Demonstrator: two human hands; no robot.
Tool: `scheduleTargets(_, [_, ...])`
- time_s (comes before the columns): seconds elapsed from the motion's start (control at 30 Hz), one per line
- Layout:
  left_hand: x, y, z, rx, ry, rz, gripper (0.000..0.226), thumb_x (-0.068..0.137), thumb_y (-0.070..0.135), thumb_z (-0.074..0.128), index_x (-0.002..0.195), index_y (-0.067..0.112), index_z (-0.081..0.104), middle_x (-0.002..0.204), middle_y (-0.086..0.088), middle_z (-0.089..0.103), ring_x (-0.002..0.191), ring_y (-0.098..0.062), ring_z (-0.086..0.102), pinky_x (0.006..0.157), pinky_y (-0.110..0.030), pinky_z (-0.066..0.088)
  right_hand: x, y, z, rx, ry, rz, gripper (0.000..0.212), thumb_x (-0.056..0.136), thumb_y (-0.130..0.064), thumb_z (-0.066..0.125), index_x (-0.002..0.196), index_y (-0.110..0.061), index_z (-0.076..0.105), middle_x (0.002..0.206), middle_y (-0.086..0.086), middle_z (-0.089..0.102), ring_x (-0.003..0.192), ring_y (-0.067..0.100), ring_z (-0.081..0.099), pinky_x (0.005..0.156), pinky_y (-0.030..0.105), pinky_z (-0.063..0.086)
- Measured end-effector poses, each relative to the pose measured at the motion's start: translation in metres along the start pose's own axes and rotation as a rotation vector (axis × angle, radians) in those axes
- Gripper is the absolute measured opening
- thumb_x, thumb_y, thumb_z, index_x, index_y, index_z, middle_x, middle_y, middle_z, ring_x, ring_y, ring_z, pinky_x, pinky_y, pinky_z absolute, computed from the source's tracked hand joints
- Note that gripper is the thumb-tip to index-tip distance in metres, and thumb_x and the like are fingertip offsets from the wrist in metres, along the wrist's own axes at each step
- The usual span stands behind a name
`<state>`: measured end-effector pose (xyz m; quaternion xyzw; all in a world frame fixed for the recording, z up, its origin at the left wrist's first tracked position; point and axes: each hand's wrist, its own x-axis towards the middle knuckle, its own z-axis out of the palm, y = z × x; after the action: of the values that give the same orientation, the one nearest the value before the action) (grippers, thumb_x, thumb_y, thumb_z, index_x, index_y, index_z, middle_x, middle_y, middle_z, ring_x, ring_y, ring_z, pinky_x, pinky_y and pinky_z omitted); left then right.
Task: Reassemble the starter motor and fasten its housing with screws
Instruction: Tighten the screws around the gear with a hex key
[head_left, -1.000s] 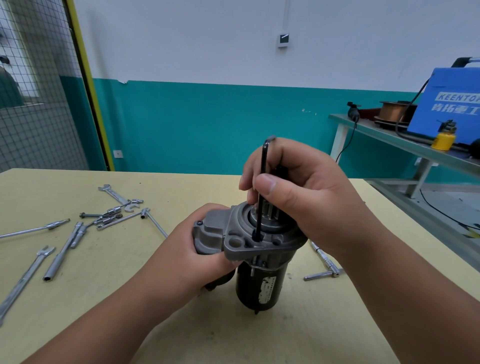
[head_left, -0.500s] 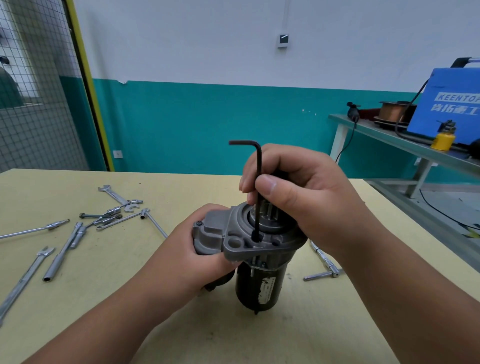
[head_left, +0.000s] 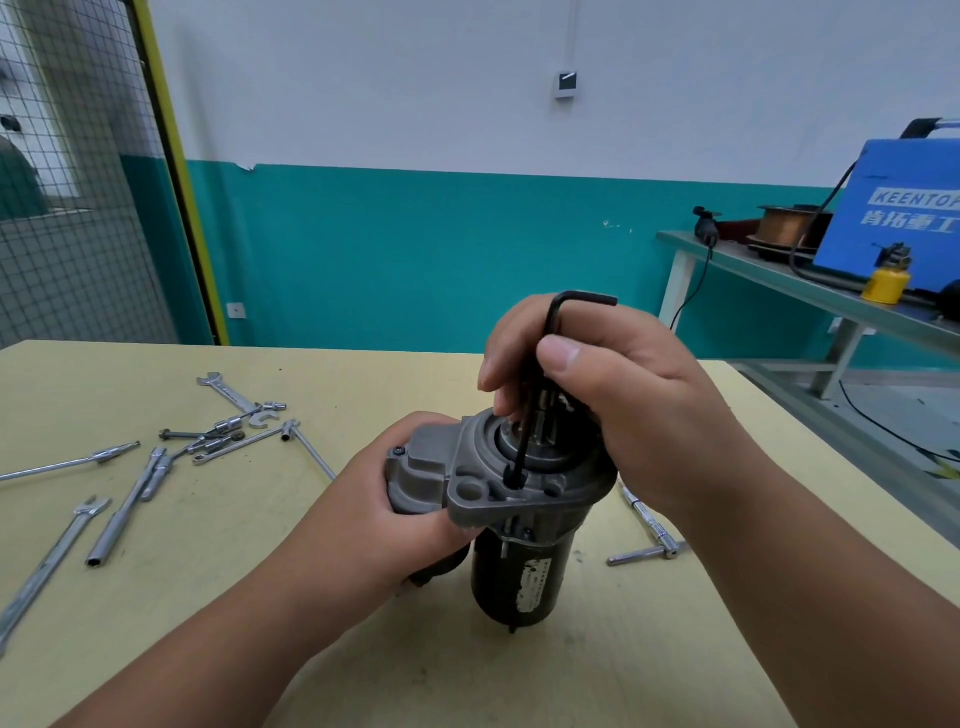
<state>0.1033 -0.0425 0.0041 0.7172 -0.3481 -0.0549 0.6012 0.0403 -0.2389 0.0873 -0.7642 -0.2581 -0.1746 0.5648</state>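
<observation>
- The starter motor (head_left: 519, 577), a black cylinder capped by a grey cast-metal housing (head_left: 478, 493), stands upright near the middle of the pale yellow table (head_left: 208, 623).
- The left hand (head_left: 384, 525) curls round the housing's left side, gripping it.
- The right hand (head_left: 639, 415) pinches a black L-shaped hex key (head_left: 522, 447) between thumb and fingers. The key's long arm runs down to the housing's flange, and its short arm points right.
- To the left, silver spanners and socket bars (head_left: 156, 467) lie scattered on the table, apart from the motor.
</observation>
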Motion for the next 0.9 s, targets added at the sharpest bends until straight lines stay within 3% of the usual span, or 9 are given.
scheduleTargets(0.1, [0.0007,-0.0011,0.0003,0.016,0.011,0.002,0.048,0.062,0.066,0.082,0.106,0.066,0.062,0.109,0.027,0.073,0.104,0.009,0.067,0.077,0.003,0.045,0.0,0.0006,0.0007,-0.007,0.011,-0.004,0.023,0.092,-0.029,0.051,0.09,-0.02,0.072,0.09,0.01,0.066,0.083,0.027,0.063,0.073,0.04,0.054])
scheduleTargets(0.2, [0.0004,-0.0018,-0.0003,0.031,0.006,0.007,0.058,0.056,0.081,0.082,0.108,0.065,0.062,0.11,0.025,0.073,0.106,0.007,0.067,0.076,-0.001,0.051,0.0,0.0006,0.0027,-0.043,0.02,-0.031,0.018,0.093,-0.03,0.057,0.087,-0.019,0.07,0.091,0.014,0.066,0.082,0.026,0.063,0.074,0.043,0.054])
scheduleTargets(0.3, [0.0003,-0.0018,-0.0003,0.011,-0.005,0.017,0.05,0.064,0.068,0.083,0.11,0.059,0.064,0.111,0.019,0.075,0.106,0.002,0.069,0.082,-0.002,0.048,0.0003,0.0002,0.003,-0.057,0.027,-0.041,0.017,0.092,-0.031,0.06,0.088,-0.018,0.07,0.089,0.014,0.065,0.082,0.03,0.062,0.073,0.048,0.053])
scheduleTargets(0.43, [0.0003,-0.0018,0.0,0.003,-0.005,0.013,0.047,0.066,0.062,0.083,0.11,0.058,0.065,0.11,0.019,0.075,0.105,0.002,0.069,0.082,0.0,0.046,-0.0002,-0.0007,0.0021,-0.061,0.015,-0.011,0.016,0.096,-0.024,0.057,0.091,-0.019,0.071,0.085,-0.004,0.067,0.082,0.021,0.063,0.071,0.033,0.053])
scheduleTargets(0.53, [0.0003,-0.0006,0.0001,0.001,0.008,0.011,0.048,0.064,0.063,0.083,0.108,0.062,0.064,0.109,0.023,0.074,0.103,0.007,0.068,0.078,0.003,0.045,-0.0009,-0.0014,0.0021,-0.041,0.017,0.005,0.021,0.093,-0.029,0.052,0.091,-0.023,0.072,0.086,-0.007,0.067,0.083,0.018,0.064,0.072,0.031,0.053])
scheduleTargets(0.7, [0.0006,-0.0013,0.0004,0.016,0.03,0.016,0.063,0.052,0.09,0.078,0.108,0.067,0.062,0.109,0.029,0.072,0.104,0.011,0.066,0.075,0.007,0.041,0.0004,0.0002,0.0034,-0.054,0.038,-0.033,0.021,0.091,-0.031,0.056,0.087,-0.017,0.07,0.089,0.014,0.064,0.084,0.037,0.061,0.072,0.049,0.053])
scheduleTargets(0.9, [0.0,-0.0014,0.0003,0.016,0.029,0.023,0.063,0.053,0.091,0.077,0.109,0.066,0.062,0.11,0.027,0.073,0.104,0.01,0.067,0.073,0.004,0.046,-0.0002,0.0,0.0037,-0.049,0.037,-0.059,0.015,0.089,-0.033,0.061,0.084,-0.021,0.068,0.09,0.014,0.065,0.089,0.037,0.062,0.074,0.041,0.053])
